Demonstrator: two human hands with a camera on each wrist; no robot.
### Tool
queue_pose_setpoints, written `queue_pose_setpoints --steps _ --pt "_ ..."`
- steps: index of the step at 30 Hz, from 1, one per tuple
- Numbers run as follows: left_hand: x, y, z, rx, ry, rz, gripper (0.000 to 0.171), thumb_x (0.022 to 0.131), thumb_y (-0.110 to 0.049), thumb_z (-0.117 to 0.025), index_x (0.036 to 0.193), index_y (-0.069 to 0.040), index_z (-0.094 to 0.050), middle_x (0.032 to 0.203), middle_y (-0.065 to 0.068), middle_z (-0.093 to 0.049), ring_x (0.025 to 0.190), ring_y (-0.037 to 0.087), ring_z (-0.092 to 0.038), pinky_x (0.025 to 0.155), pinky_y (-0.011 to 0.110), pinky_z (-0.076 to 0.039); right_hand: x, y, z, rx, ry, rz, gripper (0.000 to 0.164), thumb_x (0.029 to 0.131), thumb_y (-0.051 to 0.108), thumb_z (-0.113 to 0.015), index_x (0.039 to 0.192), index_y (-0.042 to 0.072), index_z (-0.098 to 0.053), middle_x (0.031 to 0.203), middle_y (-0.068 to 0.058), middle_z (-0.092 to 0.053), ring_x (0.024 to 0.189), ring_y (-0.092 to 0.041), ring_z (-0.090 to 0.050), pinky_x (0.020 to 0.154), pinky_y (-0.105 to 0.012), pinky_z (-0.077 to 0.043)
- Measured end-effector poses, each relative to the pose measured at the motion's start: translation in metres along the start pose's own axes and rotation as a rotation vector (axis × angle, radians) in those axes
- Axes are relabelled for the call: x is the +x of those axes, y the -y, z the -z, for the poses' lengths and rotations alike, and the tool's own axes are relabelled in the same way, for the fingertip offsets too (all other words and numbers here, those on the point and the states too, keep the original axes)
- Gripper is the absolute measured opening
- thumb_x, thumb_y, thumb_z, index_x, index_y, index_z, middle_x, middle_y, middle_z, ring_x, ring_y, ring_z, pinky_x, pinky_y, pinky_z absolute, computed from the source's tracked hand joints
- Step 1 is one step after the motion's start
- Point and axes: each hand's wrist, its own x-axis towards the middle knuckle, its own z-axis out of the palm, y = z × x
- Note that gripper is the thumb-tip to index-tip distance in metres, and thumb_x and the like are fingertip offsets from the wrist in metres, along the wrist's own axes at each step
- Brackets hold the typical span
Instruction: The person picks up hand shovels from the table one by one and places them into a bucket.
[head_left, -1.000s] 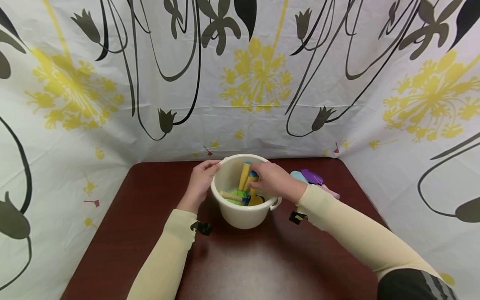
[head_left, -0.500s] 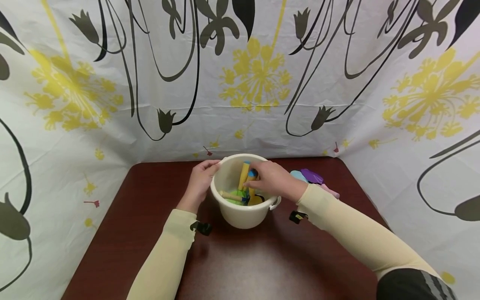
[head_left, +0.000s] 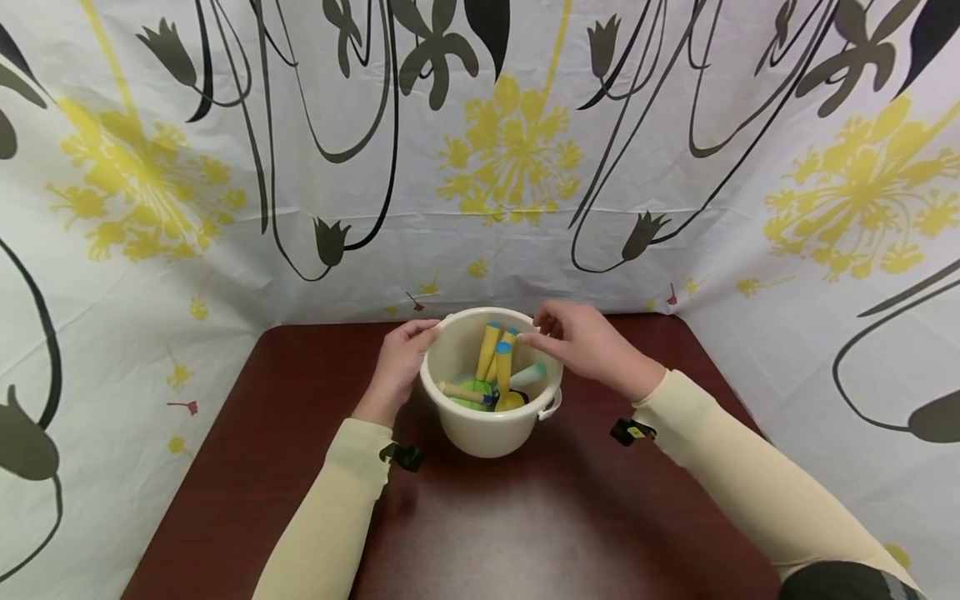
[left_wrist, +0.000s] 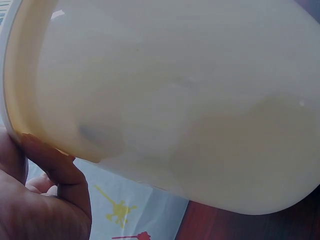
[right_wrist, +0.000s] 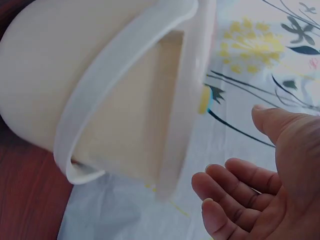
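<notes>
The cream plastic bucket (head_left: 487, 437) stands upright on the dark red-brown surface (head_left: 480, 533), and only the head view looks down into it. Inside, three yellow handles (head_left: 503, 371) with blue ends lean close together, a pale teal handle (head_left: 529, 373) slants to their right, and a tan handle (head_left: 461, 392) lies low on the left across a green piece (head_left: 480, 387). The lower ends are too crowded to make out.

The left hand (head_left: 393, 362) is at the bucket's left rim. The left wrist view shows its grip from outside: thumb and fingers pinch the rim, and the smooth outer wall fills most of the picture.

The right hand (head_left: 592, 346) seems to overlap the far right rim from the head camera, but the right wrist view shows a gap between it and the bucket. Its fingers (right_wrist: 237, 187) are loosely curled, the thumb well apart from them, and the palm holds nothing. That view also shows the white carrying handle (right_wrist: 95, 92) hanging down along the bucket's side, mostly hidden from above, and a yellow-and-blue tip (right_wrist: 204, 100) rising just past the rim. Behind everything hangs a flower-patterned cloth (head_left: 517, 250).
</notes>
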Motion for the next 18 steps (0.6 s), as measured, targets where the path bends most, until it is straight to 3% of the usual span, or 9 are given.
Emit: queue_pose_setpoints --steps 9,18 --pt "0.000 -0.001 -0.001 -0.010 0.000 0.003 0.027 0.109 -0.026 -0.073 0.131 -0.010 -0.080 0.128 0.015 -0.076 0.110 0.029 -0.074 0.086 0.037 -0.065 -0.025 -0.030 0.014 0.007 -0.086 -0.068 0.025 0.108 0.042 -0.075 0.104 0.018 -0.071 0.091 0.001 -0.073 0.078 -0.023 -0.066 0.068 -0.043 -0.055" --pt "0.000 -0.001 -0.001 -0.006 -0.001 0.001 0.027 0.110 -0.026 -0.073 0.131 -0.010 -0.080 0.125 0.014 -0.075 0.107 0.028 -0.074 0.085 0.036 -0.065 -0.054 -0.078 0.015 -0.040 -0.118 -0.210 0.029 0.108 0.041 -0.074 0.110 0.012 -0.073 0.100 -0.004 -0.076 0.090 -0.022 -0.068 0.080 -0.043 -0.055"
